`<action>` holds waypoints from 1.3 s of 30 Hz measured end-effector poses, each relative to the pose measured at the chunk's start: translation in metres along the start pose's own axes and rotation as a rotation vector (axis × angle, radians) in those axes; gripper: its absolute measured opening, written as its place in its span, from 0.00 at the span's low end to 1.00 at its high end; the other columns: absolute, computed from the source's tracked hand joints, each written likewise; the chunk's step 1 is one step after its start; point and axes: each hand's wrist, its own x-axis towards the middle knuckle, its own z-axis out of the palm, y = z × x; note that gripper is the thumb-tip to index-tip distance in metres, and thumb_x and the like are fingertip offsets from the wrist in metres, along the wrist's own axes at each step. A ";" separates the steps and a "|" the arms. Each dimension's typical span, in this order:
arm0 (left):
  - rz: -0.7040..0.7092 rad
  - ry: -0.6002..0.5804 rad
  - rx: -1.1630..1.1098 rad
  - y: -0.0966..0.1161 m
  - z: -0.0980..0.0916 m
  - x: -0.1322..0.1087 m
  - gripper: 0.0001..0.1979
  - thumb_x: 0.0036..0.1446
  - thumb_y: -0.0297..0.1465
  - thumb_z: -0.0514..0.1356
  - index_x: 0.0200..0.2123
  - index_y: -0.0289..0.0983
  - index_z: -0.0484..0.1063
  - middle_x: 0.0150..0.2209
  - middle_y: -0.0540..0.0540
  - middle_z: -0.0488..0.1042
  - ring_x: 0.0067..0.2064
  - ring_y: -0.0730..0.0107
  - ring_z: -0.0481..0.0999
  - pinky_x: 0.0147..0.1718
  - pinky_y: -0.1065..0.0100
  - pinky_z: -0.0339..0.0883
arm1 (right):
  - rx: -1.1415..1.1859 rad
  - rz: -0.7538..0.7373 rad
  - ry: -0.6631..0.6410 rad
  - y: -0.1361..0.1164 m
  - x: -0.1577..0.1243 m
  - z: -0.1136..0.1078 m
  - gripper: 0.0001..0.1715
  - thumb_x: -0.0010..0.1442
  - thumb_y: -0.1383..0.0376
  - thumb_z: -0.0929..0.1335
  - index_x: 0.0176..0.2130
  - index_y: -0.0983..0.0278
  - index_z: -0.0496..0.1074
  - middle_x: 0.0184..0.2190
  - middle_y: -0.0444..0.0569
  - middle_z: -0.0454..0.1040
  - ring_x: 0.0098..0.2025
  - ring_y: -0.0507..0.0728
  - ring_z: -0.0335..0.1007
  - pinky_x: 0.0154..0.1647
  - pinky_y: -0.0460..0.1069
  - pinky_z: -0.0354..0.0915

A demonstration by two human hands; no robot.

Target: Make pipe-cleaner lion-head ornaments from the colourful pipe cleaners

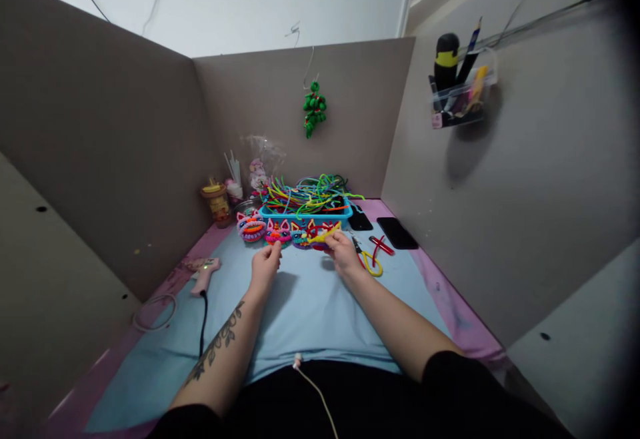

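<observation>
My right hand (pixel 344 254) pinches a yellow pipe cleaner (pixel 320 236) above the blue cloth. My left hand (pixel 266 264) is closed, thumb against the fingers; whatever it may hold is hidden or too small to see. Just beyond both hands stands a row of colourful fuzzy figures with pointed ears: a purple and orange one (pixel 251 227), a pink one (pixel 278 231) and a blue one (pixel 300 236). Right of my right hand lie scissors with a yellow handle loop (pixel 373 264) and crossed red pieces (pixel 382 246).
A blue basket (pixel 305 218) heaped with pipe cleaners (pixel 310 192) stands behind the figures. Two dark phones (pixel 397 232) lie at right. A pink glue gun (pixel 204 274) with its cord rests at left. Grey partitions (pixel 350 106) surround the table; a pen holder (pixel 457 107) hangs right.
</observation>
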 end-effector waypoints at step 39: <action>-0.148 -0.273 -0.612 0.003 0.024 -0.012 0.15 0.43 0.34 0.66 0.36 0.33 0.74 0.30 0.48 0.76 0.32 0.71 0.73 0.34 0.70 0.64 | -0.418 -0.402 -0.025 -0.006 -0.032 0.023 0.08 0.55 0.62 0.64 0.30 0.64 0.69 0.27 0.46 0.69 0.30 0.52 0.65 0.31 0.46 0.63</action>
